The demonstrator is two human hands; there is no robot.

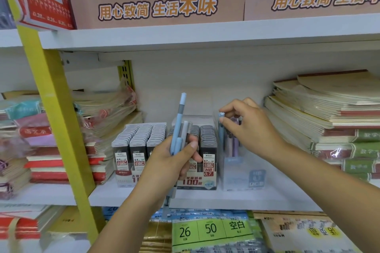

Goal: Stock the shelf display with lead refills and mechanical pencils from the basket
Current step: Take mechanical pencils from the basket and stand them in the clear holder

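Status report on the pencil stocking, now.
Left hand grips spare mechanical pencils. Right hand pinches blue pencil upright in clear display box. Lead refills beside it, nothing blocking.

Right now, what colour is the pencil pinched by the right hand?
Light blue. The pencil held by the right hand shows best in the head view.

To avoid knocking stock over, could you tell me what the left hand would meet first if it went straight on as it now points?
Most likely the lead refill display standing on the shelf just beyond the left hand, which grips blue pencils; how much gap remains is unclear.
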